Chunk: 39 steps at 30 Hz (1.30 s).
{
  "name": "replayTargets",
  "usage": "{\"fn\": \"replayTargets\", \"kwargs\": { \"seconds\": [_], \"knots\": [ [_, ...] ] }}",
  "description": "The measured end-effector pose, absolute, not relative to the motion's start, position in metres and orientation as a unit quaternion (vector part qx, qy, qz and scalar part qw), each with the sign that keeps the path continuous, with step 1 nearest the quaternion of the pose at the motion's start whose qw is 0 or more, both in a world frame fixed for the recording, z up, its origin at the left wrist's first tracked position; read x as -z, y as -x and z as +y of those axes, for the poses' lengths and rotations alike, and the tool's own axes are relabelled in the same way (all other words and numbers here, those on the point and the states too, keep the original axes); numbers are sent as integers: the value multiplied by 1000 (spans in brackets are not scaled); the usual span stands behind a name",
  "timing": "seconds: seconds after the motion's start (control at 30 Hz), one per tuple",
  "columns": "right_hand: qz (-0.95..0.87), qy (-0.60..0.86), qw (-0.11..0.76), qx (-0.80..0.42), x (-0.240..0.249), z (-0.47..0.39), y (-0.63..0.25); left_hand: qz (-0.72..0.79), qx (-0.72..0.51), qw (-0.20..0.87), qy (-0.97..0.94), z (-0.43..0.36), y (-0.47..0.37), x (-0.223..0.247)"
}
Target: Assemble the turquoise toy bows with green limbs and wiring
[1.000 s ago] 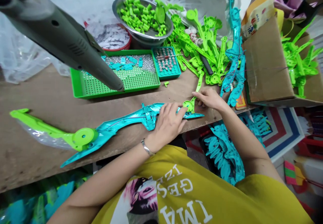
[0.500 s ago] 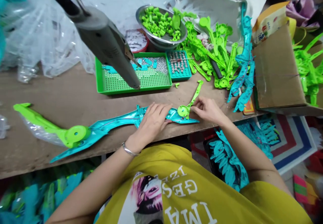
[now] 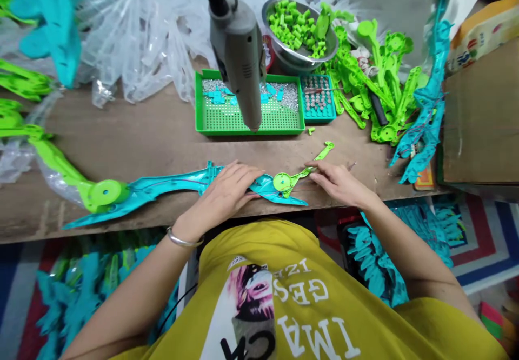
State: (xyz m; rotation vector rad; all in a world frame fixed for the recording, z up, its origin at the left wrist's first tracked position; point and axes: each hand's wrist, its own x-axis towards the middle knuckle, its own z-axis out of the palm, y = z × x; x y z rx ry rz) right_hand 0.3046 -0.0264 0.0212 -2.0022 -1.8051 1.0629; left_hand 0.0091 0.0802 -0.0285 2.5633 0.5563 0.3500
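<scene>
A long turquoise plastic shell (image 3: 170, 188), shaped like half of a toy bow, lies along the bench's front edge. My left hand (image 3: 225, 190) grips its middle from above, fingers across it and thumb on the near side. At the shell's right end sits a bright green arm with a round disc (image 3: 283, 182). My right hand (image 3: 338, 182) closes thumb and fingers on that arm, right of the disc; the fingertips partly hide it. Another green arm (image 3: 106, 193) with a disc rests on the shell's left end. A thin dark wire runs inside the shell.
Above the bench hangs a grey electric screwdriver (image 3: 245, 62). Behind it are a green tray (image 3: 203, 127) of screws and turquoise pieces, a small turquoise tray (image 3: 332, 115) and a metal bowl (image 3: 279, 62) of green parts. A green heap (image 3: 389, 100) and cardboard box (image 3: 478, 117) stand right.
The camera view has swung left, so the bench things appear further right. The right-hand green arm has tilted lower to the right, with my right hand on it. My left hand stays on the shell.
</scene>
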Motion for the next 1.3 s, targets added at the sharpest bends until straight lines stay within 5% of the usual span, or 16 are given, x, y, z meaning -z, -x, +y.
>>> {"fn": "replayTargets", "kwargs": {
  "seconds": [0.2, 0.37, 0.7, 0.8, 1.0, 1.3],
  "knots": [
    [-636, 677, 158, -335, -27, -44, -323, 219, -125, 243, -937, 77, 3, 24],
    [-592, 769, 72, -229, -26, -63, -346, 234, -142, 232, -934, 66, -1, 11],
    [-540, 782, 59, -306, -9, -72, -354, 263, -248, 203, -910, 50, -24, -11],
    [-517, 779, 147, -322, -18, -66, -354, 288, -297, 233, -880, 40, -23, -25],
    [-401, 694, 397, -447, -27, -31, -325, 242, -230, 487, -807, 8, -52, -34],
    [-339, 609, 462, -548, -11, -4, -286, 389, -205, 698, -566, 24, -112, 2]
  ]
}}
